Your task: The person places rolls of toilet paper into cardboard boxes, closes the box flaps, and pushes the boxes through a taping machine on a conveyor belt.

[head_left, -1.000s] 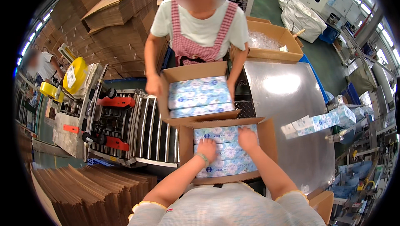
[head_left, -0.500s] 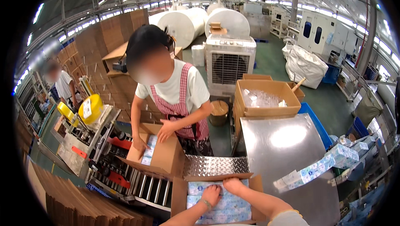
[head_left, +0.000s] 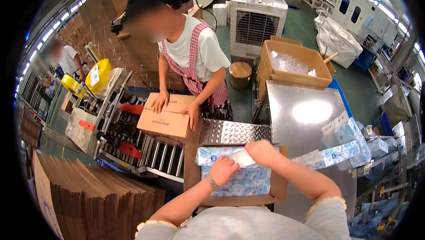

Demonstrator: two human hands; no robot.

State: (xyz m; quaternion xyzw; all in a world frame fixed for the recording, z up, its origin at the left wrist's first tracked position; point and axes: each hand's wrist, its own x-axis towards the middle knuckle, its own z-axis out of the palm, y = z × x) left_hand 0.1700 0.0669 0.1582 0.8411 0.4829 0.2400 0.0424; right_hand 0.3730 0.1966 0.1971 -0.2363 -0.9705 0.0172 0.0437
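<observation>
An open cardboard carton [head_left: 280, 186] in front of me holds several blue-and-white patterned packs [head_left: 241, 189], which look like tissue packs, laid in rows. Across its far side lies one more patterned pack [head_left: 206, 153], tilted, with a white face showing between my hands. My left hand [head_left: 223, 170] has its fingers curled on the near edge of this pack. Closed over the pack's right part is my right hand [head_left: 260, 152]; its fingertips are hidden.
Across from me a co-worker's hands [head_left: 161, 102] press on a closed carton [head_left: 166, 122] on the roller conveyor [head_left: 164, 157]. A metal table [head_left: 283, 107] with a row of patterned packs [head_left: 338, 153] stands right. Flattened cartons [head_left: 97, 200] stand lower left; a tape machine [head_left: 95, 103] is beyond.
The view has tipped downward. My hands have gone from pressing on the packs to holding a tilted one at the far side. The co-worker's carton has gone from open to closed.
</observation>
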